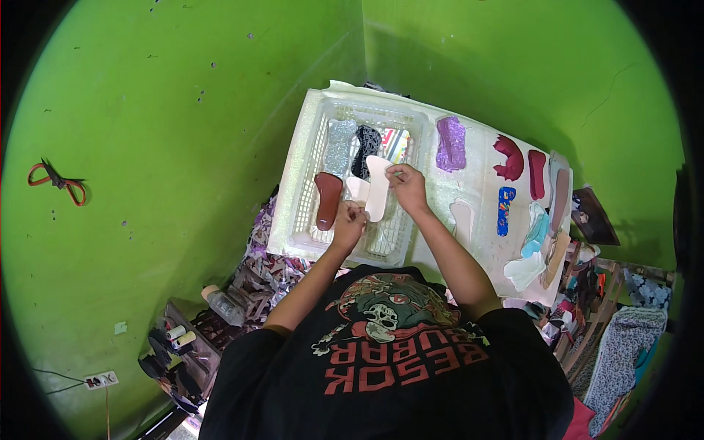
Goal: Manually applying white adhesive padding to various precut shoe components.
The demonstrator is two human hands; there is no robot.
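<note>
Cream, flat, elongated, sheet-like piece [378,192]: between the hands, long axis running away from the body, above white plastic lattice basket [389,239]. Right hand [408,188]: nearer its far end, pinching right edge. Left hand [350,224]: fingers bunched by near end; grip cannot be told.

A white-topped bench [484,192] carries a plastic basket [389,254], purple glittery cutouts [451,144], a curved maroon piece [509,158] and a blue patterned cutout [506,211].

Left fingers [356,210] curled, right fingers [397,169] bent, farther forward.
</note>
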